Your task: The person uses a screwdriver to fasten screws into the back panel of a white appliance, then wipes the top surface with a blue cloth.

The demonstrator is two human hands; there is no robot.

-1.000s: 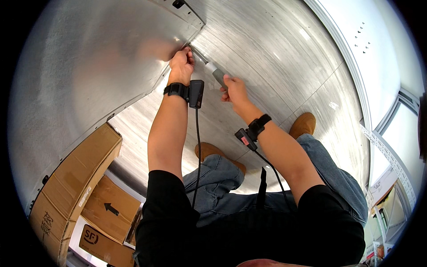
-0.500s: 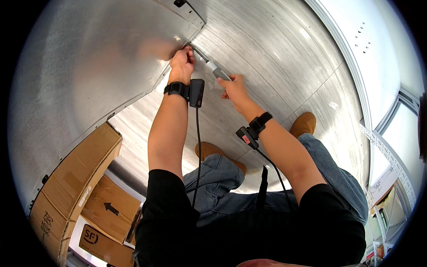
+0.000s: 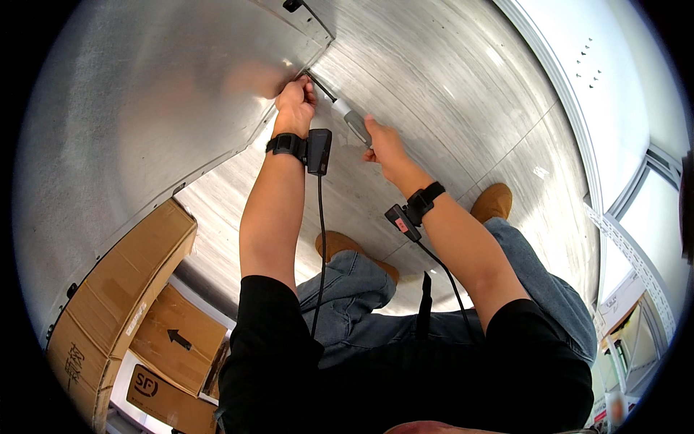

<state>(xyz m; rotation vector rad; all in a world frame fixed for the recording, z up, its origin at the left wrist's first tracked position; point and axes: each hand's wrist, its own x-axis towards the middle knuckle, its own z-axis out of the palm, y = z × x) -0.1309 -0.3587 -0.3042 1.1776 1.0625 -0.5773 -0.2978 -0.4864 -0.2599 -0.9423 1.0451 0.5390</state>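
A screwdriver (image 3: 353, 124) with a grey and white handle and a long dark shaft slants up to the left, its tip against the lower edge of a large metal panel (image 3: 181, 79). My right hand (image 3: 387, 150) is closed on the rear of the handle, the thumb lying along it. At the tip, my left hand (image 3: 296, 100) is closed, its fingertips pinched together at the panel's edge. Whatever those fingertips hold is hidden behind the hand. Each wrist wears a black strap with a small cabled box.
Cardboard boxes (image 3: 119, 289) stand at the lower left beside the panel. Grey wood-look floor (image 3: 434, 87) lies beyond my hands. A white curved frame (image 3: 557, 69) and a shelf rack (image 3: 636, 347) are on the right. My brown shoes (image 3: 493, 202) stand on the floor.
The right hand has shifted slightly back along the screwdriver's handle, and its thumb has changed position. My left hand stays at the tip by the panel's edge.
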